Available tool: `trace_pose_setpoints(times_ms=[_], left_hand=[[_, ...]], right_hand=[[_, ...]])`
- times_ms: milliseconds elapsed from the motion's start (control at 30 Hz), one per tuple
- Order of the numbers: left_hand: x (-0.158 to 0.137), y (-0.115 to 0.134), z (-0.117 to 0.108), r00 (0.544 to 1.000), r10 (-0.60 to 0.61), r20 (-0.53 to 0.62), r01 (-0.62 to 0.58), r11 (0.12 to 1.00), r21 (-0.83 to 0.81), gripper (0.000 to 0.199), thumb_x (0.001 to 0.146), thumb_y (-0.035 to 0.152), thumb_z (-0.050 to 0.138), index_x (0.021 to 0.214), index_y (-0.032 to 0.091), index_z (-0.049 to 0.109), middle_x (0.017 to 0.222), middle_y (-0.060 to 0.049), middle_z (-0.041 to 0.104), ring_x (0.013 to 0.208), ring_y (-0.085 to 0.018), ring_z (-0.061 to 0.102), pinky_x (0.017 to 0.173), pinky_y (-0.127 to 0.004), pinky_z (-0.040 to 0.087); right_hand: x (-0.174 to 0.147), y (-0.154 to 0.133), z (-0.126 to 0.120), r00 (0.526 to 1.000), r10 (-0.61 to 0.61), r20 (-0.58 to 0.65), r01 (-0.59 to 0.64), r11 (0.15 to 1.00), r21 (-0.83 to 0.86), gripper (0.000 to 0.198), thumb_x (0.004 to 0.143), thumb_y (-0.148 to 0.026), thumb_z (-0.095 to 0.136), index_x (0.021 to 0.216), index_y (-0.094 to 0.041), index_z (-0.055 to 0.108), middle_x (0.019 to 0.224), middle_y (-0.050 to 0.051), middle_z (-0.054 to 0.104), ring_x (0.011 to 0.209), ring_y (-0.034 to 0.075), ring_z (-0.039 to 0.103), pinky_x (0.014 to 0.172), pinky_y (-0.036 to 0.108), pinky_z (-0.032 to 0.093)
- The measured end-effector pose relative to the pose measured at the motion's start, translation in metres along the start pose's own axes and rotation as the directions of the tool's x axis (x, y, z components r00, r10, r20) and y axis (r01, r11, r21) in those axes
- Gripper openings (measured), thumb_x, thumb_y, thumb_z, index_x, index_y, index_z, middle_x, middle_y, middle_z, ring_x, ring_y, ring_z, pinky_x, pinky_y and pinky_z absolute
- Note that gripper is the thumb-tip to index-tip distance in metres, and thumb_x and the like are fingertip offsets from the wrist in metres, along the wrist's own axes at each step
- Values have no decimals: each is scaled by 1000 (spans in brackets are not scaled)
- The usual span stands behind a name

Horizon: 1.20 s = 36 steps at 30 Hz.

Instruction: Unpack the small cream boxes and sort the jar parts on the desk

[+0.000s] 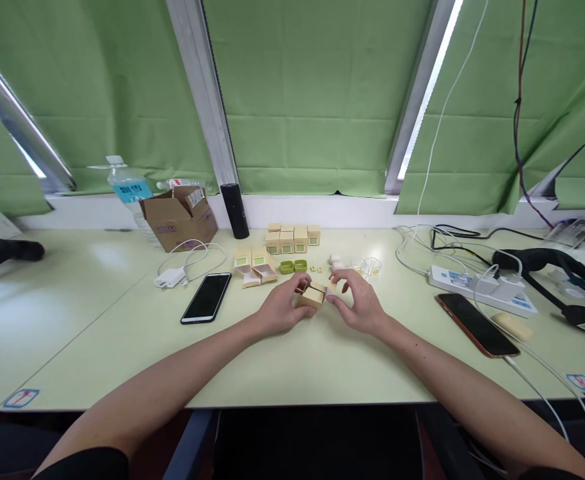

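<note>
A small tan cardboard box [312, 296] lies between my hands at the middle of the table. My left hand [283, 305] is closed round its left side, thumb at the near edge and fingers at the far edge. My right hand [358, 303] pinches the box's flap [331, 289] at its right end. Just beyond are two green containers [293, 267], tiny yellow pieces [316, 270], a pale pink-white piece [334, 261] and clear plastic cups [367, 267]. Two opened tan boxes [255, 267] lie to the left of the green containers.
Several closed small boxes [292, 240] stand in rows at the back. A phone [206, 298], a white charger [170, 277], a carton [180, 217] and a black cylinder [235, 211] are leftward. Rightward lie another phone [477, 325], a power strip [482, 291] and loose cables.
</note>
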<state>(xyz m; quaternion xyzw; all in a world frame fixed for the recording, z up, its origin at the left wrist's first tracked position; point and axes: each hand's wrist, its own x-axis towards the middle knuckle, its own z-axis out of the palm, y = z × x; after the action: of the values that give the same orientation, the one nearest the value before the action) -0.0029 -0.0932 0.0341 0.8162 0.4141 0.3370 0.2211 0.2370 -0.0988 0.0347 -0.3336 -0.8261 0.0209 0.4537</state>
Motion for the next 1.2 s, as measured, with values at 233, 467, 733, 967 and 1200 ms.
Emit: trace_pose_setpoints(times_ms=[233, 467, 733, 967, 1200], left_hand=[[1, -2, 1, 989, 135, -67, -122, 979, 163, 41, 81, 40, 79, 110, 23, 55, 103, -3, 69, 91, -23, 67, 79, -36, 52], [-4, 4, -5, 984, 177, -15, -169, 960, 224, 19, 95, 33, 57, 110, 23, 55, 104, -6, 71, 87, -23, 66, 76, -37, 52], [-7, 2, -1, 967, 252, -30, -233, 928, 290, 27, 94, 27, 58, 120, 22, 58, 107, -8, 75, 95, -25, 72, 75, -37, 54], [-10, 3, 8, 966, 250, -68, -207, 902, 378, 35, 95, 32, 58, 128, 21, 56, 114, -11, 76, 103, -29, 73, 81, -41, 57], [-12, 14, 11, 992, 120, -49, -86, 894, 439, 42, 91, 50, 67, 118, 20, 57, 96, -9, 75, 88, -30, 73, 69, -37, 53]], right_hand=[[2, 1, 2, 1000, 6, -2, -6, 996, -89, 44, 88, -10, 49, 129, -24, 50, 127, 13, 60, 122, 31, 54, 93, 50, 55], [1, 11, 5, 996, -18, -85, -1, 976, -220, 30, 92, -12, 53, 117, -25, 63, 114, 12, 58, 108, 31, 53, 86, 49, 54], [1, 15, 8, 977, -209, -47, 187, 939, -288, 50, 84, 3, 50, 115, -31, 71, 122, 6, 70, 121, 31, 53, 97, 52, 51], [0, 4, 4, 981, -170, 98, 190, 942, -275, 61, 85, 2, 49, 134, -31, 65, 128, 3, 73, 134, 32, 50, 104, 54, 46], [1, -9, 3, 977, -183, 106, 206, 936, -286, 53, 94, -4, 48, 138, -30, 62, 125, 4, 75, 131, 32, 51, 100, 52, 47]])
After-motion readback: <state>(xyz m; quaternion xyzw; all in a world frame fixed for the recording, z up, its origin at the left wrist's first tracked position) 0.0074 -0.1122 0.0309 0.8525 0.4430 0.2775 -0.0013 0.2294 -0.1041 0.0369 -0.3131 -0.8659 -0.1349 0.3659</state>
